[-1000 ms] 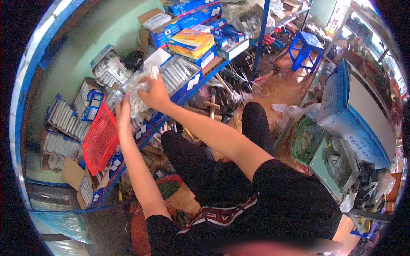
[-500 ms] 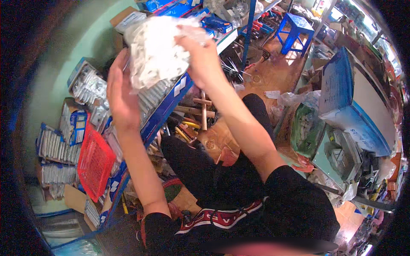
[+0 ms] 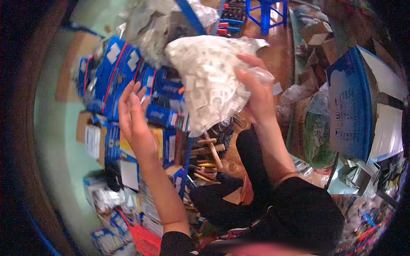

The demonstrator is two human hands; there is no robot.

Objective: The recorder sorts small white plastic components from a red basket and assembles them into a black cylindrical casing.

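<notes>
A clear plastic bag (image 3: 207, 81) packed with small white pieces is up in front of me, and my right hand (image 3: 261, 96) grips its right side, thumb and fingers closed on the gathered plastic. The exact kind of the white pieces is too blurred to tell. My left hand (image 3: 136, 115) is off the bag, to its left, raised with fingers stretched out and nothing in them. Beneath and beyond that hand, blue boxes (image 3: 113, 79) are stacked on a shelf.
Wooden-handled tools (image 3: 213, 151) lie low in the middle, by my legs. A large blue and white carton (image 3: 352, 104) stands at right, next to a green bag (image 3: 319, 138). A blue stool (image 3: 265, 17) is at the far end. A red basket (image 3: 145, 239) shows lower left.
My view has turned toward the blue boxes. The bag has shifted right and lower in the picture with my right hand, and my left hand has come away from beside it.
</notes>
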